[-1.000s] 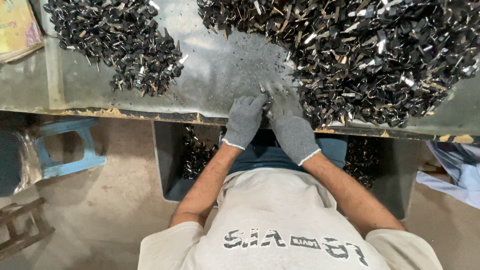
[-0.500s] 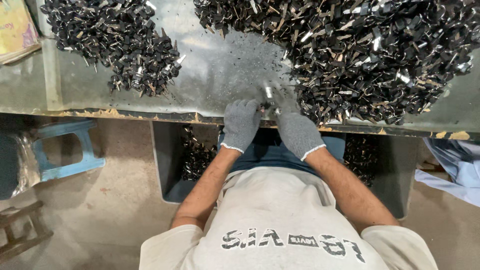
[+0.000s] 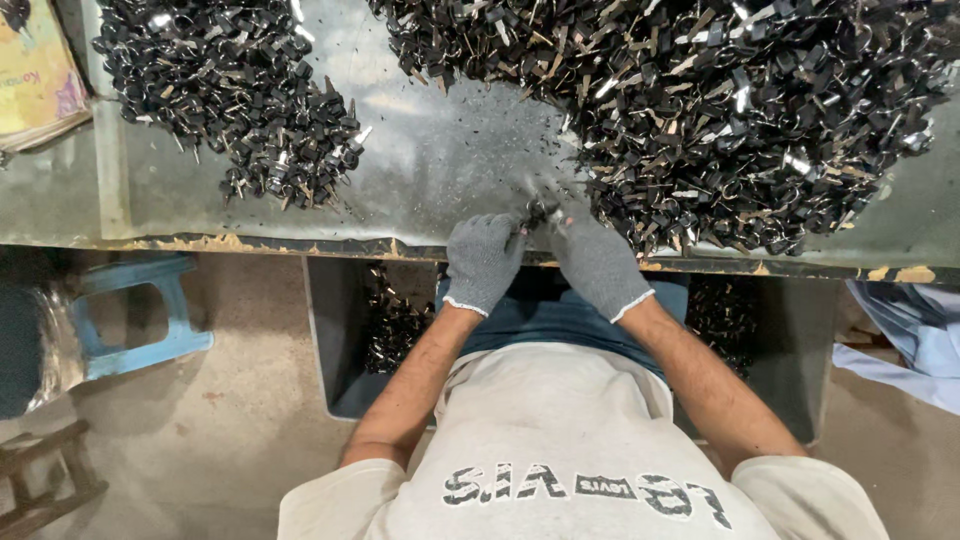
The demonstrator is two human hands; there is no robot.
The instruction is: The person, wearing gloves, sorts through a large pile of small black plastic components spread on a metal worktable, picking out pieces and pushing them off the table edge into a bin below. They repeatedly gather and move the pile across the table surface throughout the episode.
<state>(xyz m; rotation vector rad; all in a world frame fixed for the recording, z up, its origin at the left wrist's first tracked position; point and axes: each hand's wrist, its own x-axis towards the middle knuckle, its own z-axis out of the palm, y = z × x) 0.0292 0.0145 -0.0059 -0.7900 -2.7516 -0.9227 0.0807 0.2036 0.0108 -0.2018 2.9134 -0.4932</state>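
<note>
Both my hands wear grey knit gloves and meet at the near edge of a grey metal table (image 3: 430, 150). My left hand (image 3: 482, 260) and my right hand (image 3: 596, 262) pinch a small black and silver metal part (image 3: 538, 211) between their fingertips. A large heap of similar small dark metal parts (image 3: 720, 110) lies just beyond my right hand. A smaller heap of such parts (image 3: 240, 110) lies to the far left of my left hand.
Under the table edge stands a dark bin (image 3: 345, 340) with more parts in it. A blue plastic stool (image 3: 140, 320) sits on the concrete floor at left. A yellow printed paper (image 3: 35, 75) lies at the table's left end. Light blue cloth (image 3: 915, 340) shows at right.
My hands have drawn back a little from the big heap toward the table edge and closed together around one small part.
</note>
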